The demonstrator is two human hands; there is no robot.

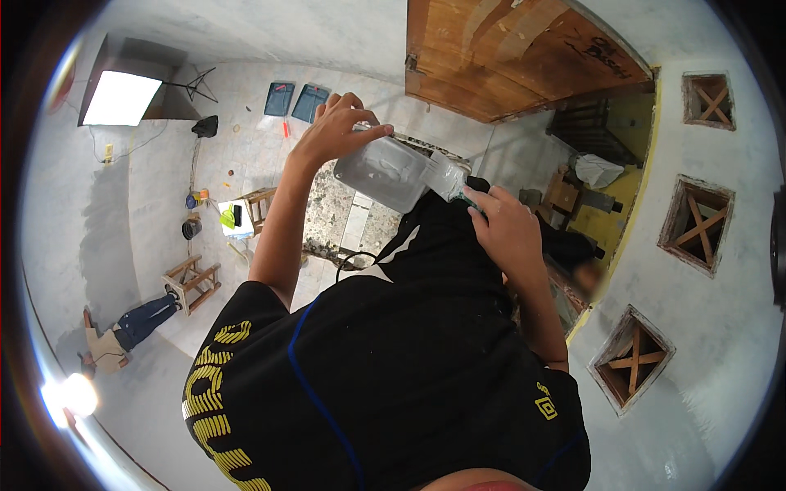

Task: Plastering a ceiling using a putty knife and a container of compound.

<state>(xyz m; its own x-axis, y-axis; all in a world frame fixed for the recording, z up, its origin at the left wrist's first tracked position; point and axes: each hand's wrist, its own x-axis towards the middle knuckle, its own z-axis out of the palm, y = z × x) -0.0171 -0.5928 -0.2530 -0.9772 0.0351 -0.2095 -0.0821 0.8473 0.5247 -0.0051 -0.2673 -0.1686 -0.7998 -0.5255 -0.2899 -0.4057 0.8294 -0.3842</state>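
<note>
My left hand (pixel 337 131) is closed on the far left rim of a translucent plastic tub (pixel 372 186), thumb along the edge. Whitish liquid, apparently paint, lies in the tub. A wide paintbrush (pixel 446 176) with whitish bristles is in my right hand (pixel 506 229), its handle mostly hidden by the fingers. The bristles point left, over the tub's right rim; whether they touch it I cannot tell. Below the tub is a paint-spattered surface (pixel 327 221) with a pale strip across it.
A wooden door (pixel 524 49) stands at the back. Two blue paint trays (pixel 279 99) lie on the floor. At the left are a wooden stool (pixel 193 282), a bright work light (pixel 123 98) and another person (pixel 131 331) by the wall. Crossed-wood wall openings (pixel 698 222) line the right.
</note>
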